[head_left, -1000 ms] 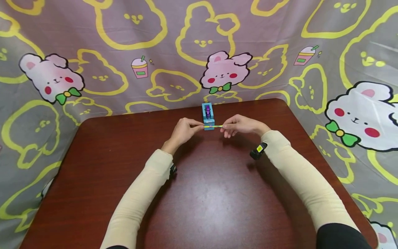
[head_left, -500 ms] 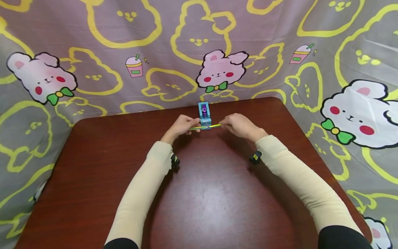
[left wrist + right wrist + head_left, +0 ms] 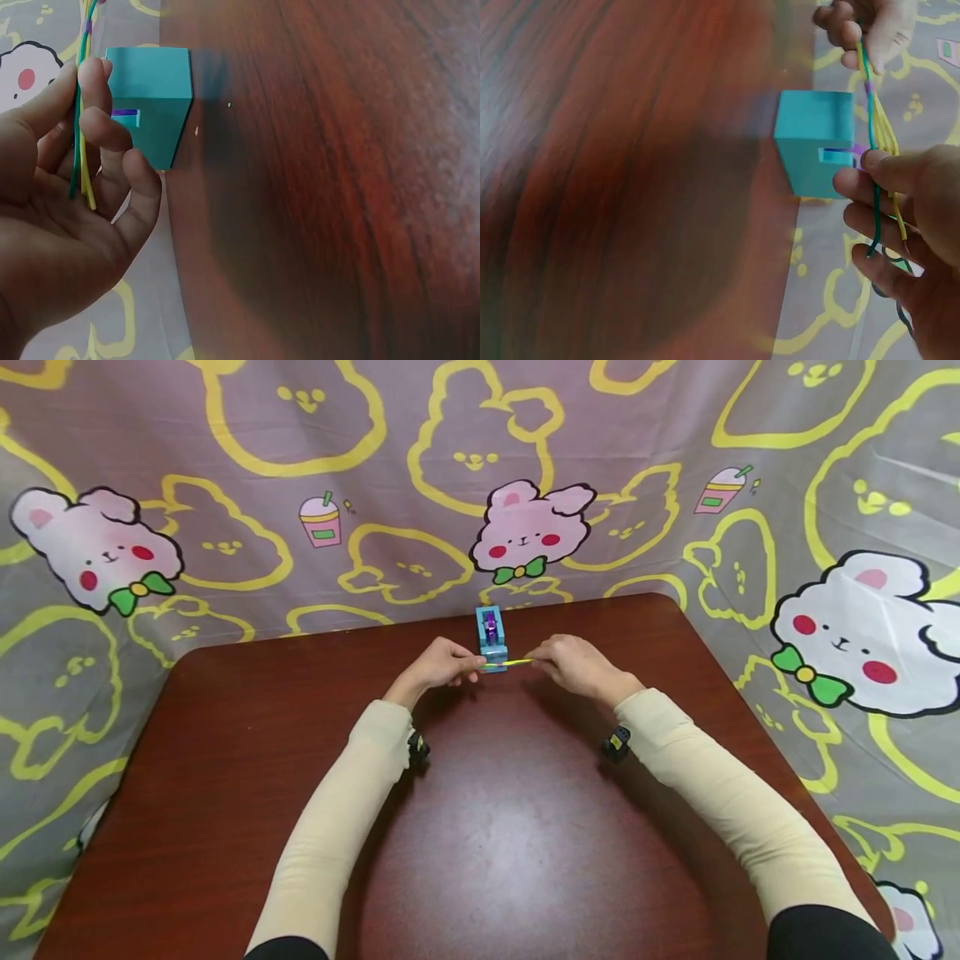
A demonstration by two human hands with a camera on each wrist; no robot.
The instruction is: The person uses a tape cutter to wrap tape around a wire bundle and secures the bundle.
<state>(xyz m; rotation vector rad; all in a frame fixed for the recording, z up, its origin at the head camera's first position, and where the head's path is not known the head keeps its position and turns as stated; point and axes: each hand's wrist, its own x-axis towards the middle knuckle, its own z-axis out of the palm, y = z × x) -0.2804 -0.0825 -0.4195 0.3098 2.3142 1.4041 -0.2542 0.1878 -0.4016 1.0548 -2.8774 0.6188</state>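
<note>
My left hand [image 3: 441, 663] and right hand [image 3: 577, 663] hold a thin bundle of green and yellow wires [image 3: 516, 662] stretched between them. A small purple band [image 3: 870, 87] wraps the bundle between the hands. Thumb and fingers of the left hand pinch one side; loose wire ends [image 3: 84, 180] lie over its palm. On the other side the right thumb and fingers pinch the wires, which fan apart there, and ends hang past the fingers. Just behind the bundle stands a light-blue tape dispenser [image 3: 150, 73] with a purple roll [image 3: 491, 627]. Neither hand visibly touches it.
The brown wooden table [image 3: 480, 843] ends behind the dispenser at a patterned cloth backdrop [image 3: 405, 460], which also rises on both sides. A few tiny light scraps [image 3: 197, 130] lie beside the dispenser.
My right hand has turned so its back faces up, and it grips the wires more closely. The left fingers have shifted right along the bundle since half a second ago. The camera view moved slightly.
</note>
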